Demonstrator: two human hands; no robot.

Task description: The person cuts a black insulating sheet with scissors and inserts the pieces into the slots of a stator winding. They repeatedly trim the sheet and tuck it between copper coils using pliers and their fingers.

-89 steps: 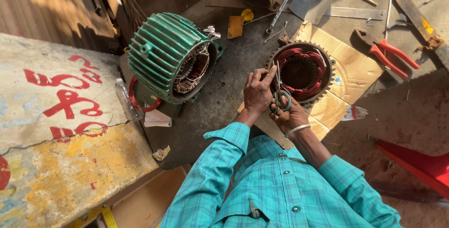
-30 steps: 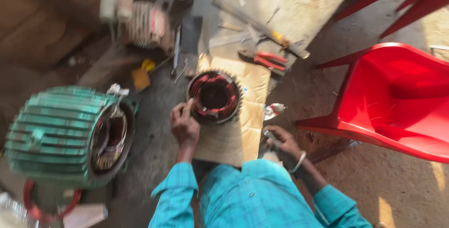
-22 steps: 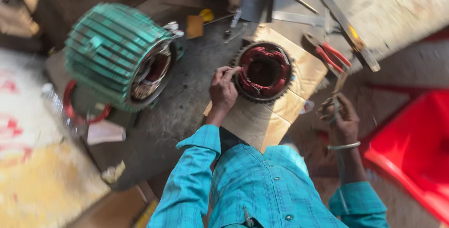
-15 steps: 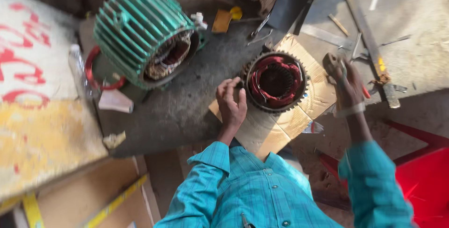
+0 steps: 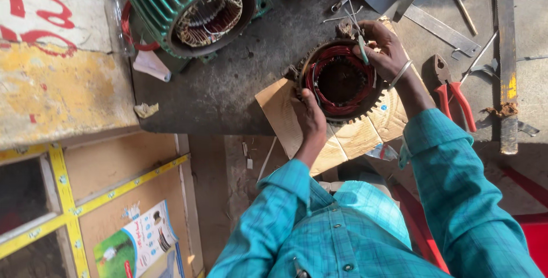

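Observation:
A round motor stator (image 5: 341, 81) with red copper windings lies on a piece of cardboard (image 5: 342, 135) on the dark floor. My left hand (image 5: 311, 115) grips the stator's near rim. My right hand (image 5: 381, 47) is at its far rim, shut on a thin tool with a light green handle (image 5: 362, 49) that points into the windings. Both arms wear teal checked sleeves.
A green finned motor housing (image 5: 188, 4) lies at the top left. Red-handled pliers (image 5: 454, 92), a metal ruler (image 5: 442, 29) and a long metal bar (image 5: 506, 55) lie to the right. A painted concrete slab (image 5: 57, 72) and a framed board (image 5: 85, 198) are at the left.
The camera swung about. My right hand came back from the right side to the stator's far rim with a thin tool; my left hand stayed on the stator.

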